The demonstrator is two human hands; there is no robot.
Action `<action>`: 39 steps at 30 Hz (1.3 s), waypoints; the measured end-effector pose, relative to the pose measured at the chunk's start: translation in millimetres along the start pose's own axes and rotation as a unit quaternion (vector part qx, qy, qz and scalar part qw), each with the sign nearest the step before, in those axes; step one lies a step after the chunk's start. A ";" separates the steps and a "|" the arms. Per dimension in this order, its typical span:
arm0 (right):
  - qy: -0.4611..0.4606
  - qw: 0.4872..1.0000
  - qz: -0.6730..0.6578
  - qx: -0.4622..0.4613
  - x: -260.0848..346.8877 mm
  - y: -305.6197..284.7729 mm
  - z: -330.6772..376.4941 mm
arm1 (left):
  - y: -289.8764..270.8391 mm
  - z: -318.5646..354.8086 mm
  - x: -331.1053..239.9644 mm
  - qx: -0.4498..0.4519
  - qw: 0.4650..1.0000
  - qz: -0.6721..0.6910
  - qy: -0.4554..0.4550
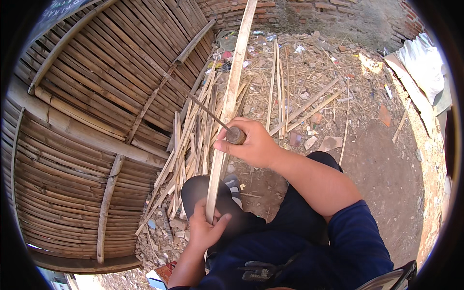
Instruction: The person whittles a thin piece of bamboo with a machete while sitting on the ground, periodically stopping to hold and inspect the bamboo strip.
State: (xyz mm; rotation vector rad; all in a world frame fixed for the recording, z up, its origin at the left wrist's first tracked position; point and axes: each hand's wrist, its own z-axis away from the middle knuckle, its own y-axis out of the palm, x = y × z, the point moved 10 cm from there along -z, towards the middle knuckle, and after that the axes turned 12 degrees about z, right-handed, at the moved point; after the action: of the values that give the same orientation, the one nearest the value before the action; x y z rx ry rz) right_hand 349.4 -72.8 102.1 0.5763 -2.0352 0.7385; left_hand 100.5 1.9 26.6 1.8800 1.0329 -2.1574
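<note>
My left hand (207,226) is closed round the near end of a long pale bamboo strip (238,67), just over my left knee. The strip slants up and away past the top of the view. My right hand (253,142) grips the round wooden handle of a long-bladed knife (208,112), close against the middle of the strip. Its thin dark blade, seen nearly edge-on, points to the far left and crosses the strip. Whether the edge bites into the bamboo I cannot tell.
A slatted bamboo wall (96,87) rises on the left. Beside it lies a heap of split bamboo strips (193,140). More strips (314,104) lie on littered ground ahead. A brick wall (309,19) closes the back, and a white sack (423,67) stands far right.
</note>
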 end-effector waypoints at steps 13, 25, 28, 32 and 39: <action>-0.040 0.888 0.403 0.218 -57.2 -34.6 -6.1 | -15.9 -31.2 82.9 0.062 0.980 0.175 -0.066; -0.007 0.883 0.443 0.154 -70.7 -41.4 -20.3 | -33.8 -37.6 49.1 0.003 0.998 -0.051 -0.035; -0.052 0.852 0.457 0.249 -58.4 5.3 0.2 | -24.6 -38.6 43.2 0.019 0.997 -0.072 -0.015; 0.002 0.863 0.446 0.237 -64.8 -10.2 -8.3 | -27.1 -41.1 33.0 0.021 0.997 -0.070 -0.015; 0.176 0.896 0.387 0.129 -108.9 -90.5 -16.9 | -19.5 -45.8 42.2 0.058 0.998 -0.030 -0.011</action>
State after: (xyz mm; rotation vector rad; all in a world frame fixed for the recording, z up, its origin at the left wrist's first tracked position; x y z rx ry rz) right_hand 472.7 -113.0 42.8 -0.2684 -1.7981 1.4756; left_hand 119.6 56.3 -3.9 1.8926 0.9916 -2.3127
